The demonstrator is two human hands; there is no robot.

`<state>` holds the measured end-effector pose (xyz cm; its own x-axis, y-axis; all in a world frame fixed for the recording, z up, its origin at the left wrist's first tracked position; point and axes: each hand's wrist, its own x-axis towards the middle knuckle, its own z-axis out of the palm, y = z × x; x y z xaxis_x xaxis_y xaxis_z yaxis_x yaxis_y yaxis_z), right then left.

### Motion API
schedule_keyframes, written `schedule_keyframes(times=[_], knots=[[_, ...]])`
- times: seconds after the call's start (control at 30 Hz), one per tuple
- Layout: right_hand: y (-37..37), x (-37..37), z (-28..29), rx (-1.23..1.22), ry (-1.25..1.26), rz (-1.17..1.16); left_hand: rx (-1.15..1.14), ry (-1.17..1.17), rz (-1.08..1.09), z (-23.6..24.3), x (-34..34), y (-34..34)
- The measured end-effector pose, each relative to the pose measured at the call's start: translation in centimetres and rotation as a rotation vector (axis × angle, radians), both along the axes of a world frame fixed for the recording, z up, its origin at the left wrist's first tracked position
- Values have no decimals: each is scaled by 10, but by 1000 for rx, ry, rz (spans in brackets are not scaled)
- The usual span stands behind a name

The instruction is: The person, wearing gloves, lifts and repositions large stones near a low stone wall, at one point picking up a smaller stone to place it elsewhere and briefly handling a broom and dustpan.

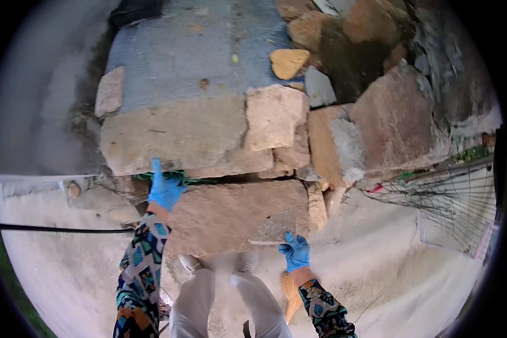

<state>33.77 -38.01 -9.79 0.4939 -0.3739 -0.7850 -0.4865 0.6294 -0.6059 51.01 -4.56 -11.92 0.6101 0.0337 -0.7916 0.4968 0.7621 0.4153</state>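
My left hand (166, 192), in a blue glove, is at the far left corner of a flat reddish stone slab (236, 211). One finger points up toward a larger grey-brown slab (174, 132), and the others spread over green cord (192, 181) in the gap between the stones. Nothing shows in its grasp. By the slab's near right corner is my right hand (294, 252), also gloved in blue. Its fingers are bent but apart, and whether they touch the stone edge I cannot tell. The reddish slab lies just in front of my shoes.
A blue-grey cloth (180, 62) covers the top beyond the stones. Rough blocks (391, 121) are piled at the right, beside a wire mesh (456, 208). A straw broom (291, 296) lies near my right forearm. A black cable (56, 228) crosses the left.
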Motion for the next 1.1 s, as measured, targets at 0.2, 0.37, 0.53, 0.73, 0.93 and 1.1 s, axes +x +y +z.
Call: schedule_keyframes(times=[0.2, 0.37, 0.53, 0.73, 0.93, 1.1], knots=[[16, 78, 49, -44, -169, 210, 227, 249, -126, 14, 29, -23], [43, 130, 64, -66, -218, 204, 330, 285, -106, -20, 18, 0], [17, 182, 71, -145, -192, 130, 382, 362, -84, -20, 25, -11], [-8, 250, 66, -7, -277, -97, 327, 295, -194, -13, 24, -9], [-35, 325, 49, 34, -462, -146, 129, 139, -300, -11, 18, -21], [69, 169, 19, -166, -440, 260, 288, 302, -98, 27, 26, -11]])
